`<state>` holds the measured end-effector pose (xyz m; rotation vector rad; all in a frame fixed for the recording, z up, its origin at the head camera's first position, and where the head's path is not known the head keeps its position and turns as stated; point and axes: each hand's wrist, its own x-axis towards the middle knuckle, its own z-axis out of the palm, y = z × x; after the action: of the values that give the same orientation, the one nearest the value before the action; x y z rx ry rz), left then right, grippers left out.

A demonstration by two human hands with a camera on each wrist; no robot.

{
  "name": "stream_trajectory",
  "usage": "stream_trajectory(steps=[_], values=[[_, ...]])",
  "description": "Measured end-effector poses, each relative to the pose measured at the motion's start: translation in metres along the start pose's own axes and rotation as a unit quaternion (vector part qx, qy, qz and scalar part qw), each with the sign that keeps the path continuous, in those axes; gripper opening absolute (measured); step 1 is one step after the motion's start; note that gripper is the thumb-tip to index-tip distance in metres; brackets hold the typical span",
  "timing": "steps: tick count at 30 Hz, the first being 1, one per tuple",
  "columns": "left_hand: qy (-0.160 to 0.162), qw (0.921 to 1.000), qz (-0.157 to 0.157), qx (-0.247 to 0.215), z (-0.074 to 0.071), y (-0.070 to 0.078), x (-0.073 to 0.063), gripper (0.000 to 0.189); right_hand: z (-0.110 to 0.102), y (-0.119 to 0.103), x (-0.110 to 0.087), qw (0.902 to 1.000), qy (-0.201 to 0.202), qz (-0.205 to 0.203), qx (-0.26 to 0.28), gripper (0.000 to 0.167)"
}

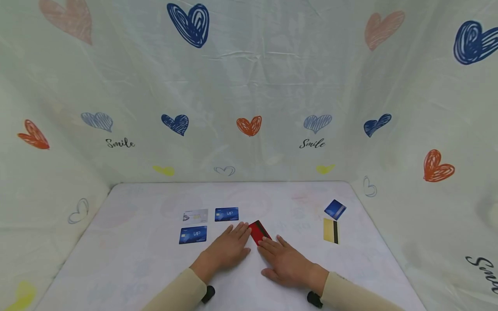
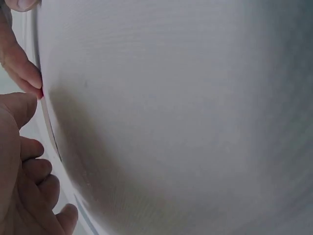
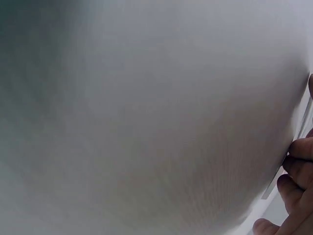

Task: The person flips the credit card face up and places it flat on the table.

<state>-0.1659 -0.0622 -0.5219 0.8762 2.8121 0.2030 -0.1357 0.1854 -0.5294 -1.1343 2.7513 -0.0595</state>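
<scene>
A red card [image 1: 257, 230] with a dark stripe lies tilted on the white table [image 1: 136, 259], between both hands. My left hand [image 1: 228, 248] rests palm down, fingers extended, its fingertips at the card's upper left edge. From the other side, my right hand [image 1: 285, 262] lies with straight fingers, the fingertips over the card's lower end. In the left wrist view a sliver of the red card [image 2: 41, 93] shows by the other hand's fingertips. The right wrist view shows only some fingers [image 3: 298, 171] at its edge; the card cannot be made out there.
Left of the hands lie a silver card [image 1: 195, 216], a blue VIP card [image 1: 227, 214] and another blue VIP card [image 1: 193, 235]. To the right are a blue striped card [image 1: 335, 210] and a gold card [image 1: 329, 230] with a black stripe. A heart-printed curtain [image 1: 272, 86] surrounds the table.
</scene>
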Motion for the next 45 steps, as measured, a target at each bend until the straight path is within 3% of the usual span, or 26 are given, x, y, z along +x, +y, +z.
stream_trajectory(steps=[7,19,25,33,39,45], values=[[-0.020,0.9996,-0.001,0.019,0.002,0.003,-0.009,0.065,0.003,-0.003,-0.001,0.9994,0.004,-0.032,-0.009,0.069],[-0.042,0.9990,-0.016,-0.007,0.013,0.007,-0.036,0.070,-0.001,0.003,0.004,0.9999,0.003,-0.013,-0.001,0.068],[-0.056,0.9978,-0.028,-0.021,0.012,0.010,-0.046,0.070,0.001,0.000,0.008,0.9997,0.010,-0.020,0.010,0.068],[-0.053,0.9977,-0.037,-0.019,0.008,0.009,-0.057,0.067,0.001,-0.008,0.013,0.9996,0.001,-0.027,0.011,0.066],[-0.025,0.9984,-0.047,-0.018,0.009,0.006,-0.058,0.065,0.000,-0.012,0.017,0.9995,0.005,-0.031,-0.002,0.065],[0.057,0.9962,-0.065,0.001,0.011,-0.001,-0.052,0.057,-0.005,-0.010,0.027,0.9990,0.040,-0.009,-0.018,0.067]])
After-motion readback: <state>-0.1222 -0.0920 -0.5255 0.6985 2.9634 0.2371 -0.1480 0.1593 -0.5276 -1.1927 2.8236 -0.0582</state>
